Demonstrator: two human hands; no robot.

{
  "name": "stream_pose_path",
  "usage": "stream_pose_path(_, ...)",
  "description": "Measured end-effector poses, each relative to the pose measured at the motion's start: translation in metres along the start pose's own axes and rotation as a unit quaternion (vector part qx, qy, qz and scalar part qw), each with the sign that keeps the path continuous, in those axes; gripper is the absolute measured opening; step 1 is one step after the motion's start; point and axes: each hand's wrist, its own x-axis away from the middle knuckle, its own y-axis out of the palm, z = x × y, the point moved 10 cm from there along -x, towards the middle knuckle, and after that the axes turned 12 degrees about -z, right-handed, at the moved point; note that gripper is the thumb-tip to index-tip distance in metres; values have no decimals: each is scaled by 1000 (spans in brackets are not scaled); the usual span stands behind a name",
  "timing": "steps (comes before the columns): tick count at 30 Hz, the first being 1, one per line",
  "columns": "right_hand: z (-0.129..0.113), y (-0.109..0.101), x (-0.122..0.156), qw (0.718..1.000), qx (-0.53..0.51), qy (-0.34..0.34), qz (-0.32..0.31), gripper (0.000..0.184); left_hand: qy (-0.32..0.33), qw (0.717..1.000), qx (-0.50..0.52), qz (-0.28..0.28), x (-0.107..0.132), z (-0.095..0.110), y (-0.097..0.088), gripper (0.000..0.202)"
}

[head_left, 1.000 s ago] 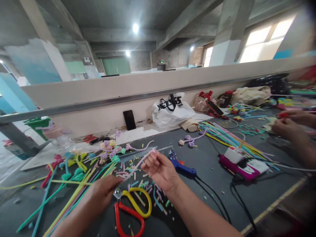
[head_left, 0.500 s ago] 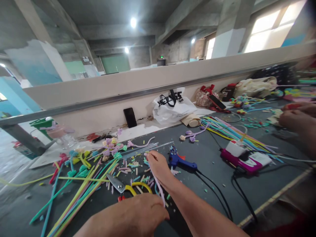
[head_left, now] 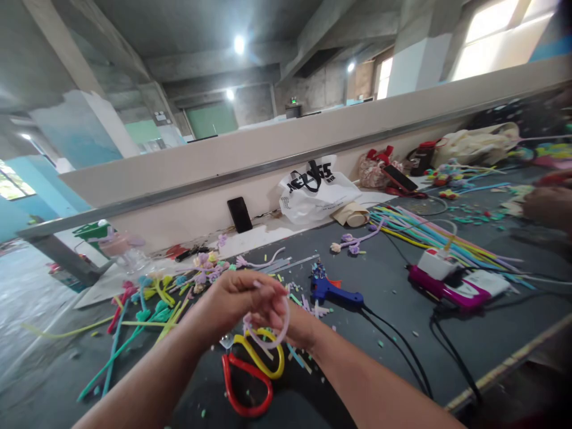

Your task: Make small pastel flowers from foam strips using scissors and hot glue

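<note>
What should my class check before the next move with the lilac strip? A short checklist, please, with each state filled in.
1. Strip in hand: ok, the lilac strip curves in a loop at the left hand and right hand.
2. Strip ends visible: cannot tell, fingers overlap.
3. Space under hands clear: not ok, scissors and cut scraps lie there.
4. Scissor blades closed: cannot tell, mostly hidden.
5. Glue gun apart from hands: ok.
6. Glue gun cool: cannot tell.

Lit by glaring ceiling lamps [head_left: 239, 44] and a blown-out window [head_left: 494, 44] at upper right. Dim along the concrete ceiling [head_left: 187, 27]. Softened at the fingers [head_left: 271, 293], smeared at a co-worker's hand [head_left: 550, 204], stretched and darkened toward the right edge.
</note>
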Motion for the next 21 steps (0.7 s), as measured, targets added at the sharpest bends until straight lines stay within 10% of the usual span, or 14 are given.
stream_pose_path(7, -14, 21, 4, 995, -66, -52, -46, 23, -26, 976, -104, 188, 8, -23, -58, 22)
stream_pose_path(13, -11, 8, 4, 987, -143, -62, 42, 18, 42, 866, -415, 275, 39, 10, -44, 20)
stream_pose_path(21, -17, 9, 2, 969, -218, -105, 44, 18, 195, 759, -585, 209, 56, 7, -14, 36)
